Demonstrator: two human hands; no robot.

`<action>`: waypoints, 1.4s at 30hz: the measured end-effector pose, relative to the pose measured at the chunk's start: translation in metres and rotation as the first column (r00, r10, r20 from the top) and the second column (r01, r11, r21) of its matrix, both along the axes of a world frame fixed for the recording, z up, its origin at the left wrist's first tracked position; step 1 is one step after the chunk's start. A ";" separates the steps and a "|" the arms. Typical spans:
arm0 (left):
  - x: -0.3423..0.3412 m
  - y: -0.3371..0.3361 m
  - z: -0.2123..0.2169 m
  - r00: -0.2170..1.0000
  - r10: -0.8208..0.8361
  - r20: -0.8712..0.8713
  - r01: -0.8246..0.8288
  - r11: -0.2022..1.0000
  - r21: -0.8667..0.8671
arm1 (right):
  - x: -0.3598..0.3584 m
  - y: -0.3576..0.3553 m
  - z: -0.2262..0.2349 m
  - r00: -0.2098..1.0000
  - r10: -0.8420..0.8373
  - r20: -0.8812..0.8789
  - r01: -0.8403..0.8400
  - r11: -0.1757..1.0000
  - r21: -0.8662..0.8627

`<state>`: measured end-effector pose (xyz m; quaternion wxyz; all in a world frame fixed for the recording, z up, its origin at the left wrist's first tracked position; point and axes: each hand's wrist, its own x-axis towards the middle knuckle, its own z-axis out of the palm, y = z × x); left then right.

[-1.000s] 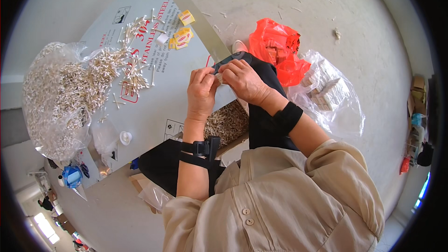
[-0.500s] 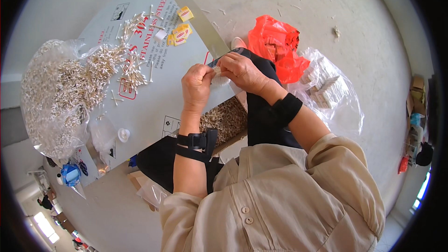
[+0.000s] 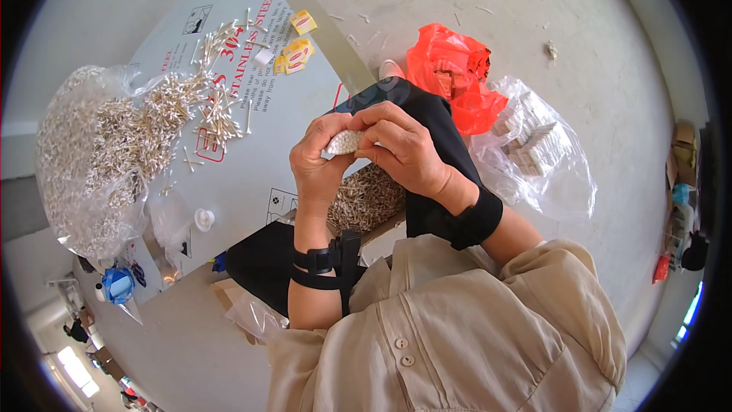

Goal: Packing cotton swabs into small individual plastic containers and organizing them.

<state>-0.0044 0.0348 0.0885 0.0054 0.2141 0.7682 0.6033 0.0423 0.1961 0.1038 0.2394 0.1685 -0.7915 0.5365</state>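
Observation:
Between my two hands is a tight bundle of cotton swabs (image 3: pixel 343 143), its white tips facing me. My left hand (image 3: pixel 314 162) closes round its left side, thumb and fingers curled. From the other side my right hand (image 3: pixel 404 149) grips it with thumb and fingertips. The sticks are mostly hidden behind my fingers. Below the hands a cardboard box (image 3: pixel 367 197) full of loose cotton swabs sits by my lap. On the table to the left, a large clear bag (image 3: pixel 84 152) spills a heap of cotton swabs (image 3: pixel 145 133).
Small yellow boxes (image 3: pixel 303 23) lie near the far edge of the film-covered metal table (image 3: pixel 252 160). A white round cap (image 3: pixel 203 220) is by the near edge. On the floor at right are a red plastic bag (image 3: pixel 446 61) and a clear bag of white packs (image 3: pixel 537 145).
Both hands have come slightly nearer to me. The bundle has turned so that its tips show more plainly, and my right hand's fingers have shifted on it.

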 end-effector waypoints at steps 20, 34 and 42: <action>0.012 -0.006 0.023 0.997 -0.063 -0.049 0.064 0.997 0.031 | 0.018 -0.003 0.022 0.991 0.038 0.130 -0.015 0.985 -0.173; 0.029 0.001 0.038 0.933 -0.153 -0.325 0.127 0.987 -0.098 | 0.027 -0.012 0.017 0.696 0.693 0.188 0.120 0.146 -0.982; 0.044 0.008 0.057 0.862 -0.178 0.474 -0.095 0.862 0.498 | 0.039 -0.014 0.026 0.824 0.516 0.233 -0.073 0.505 -0.860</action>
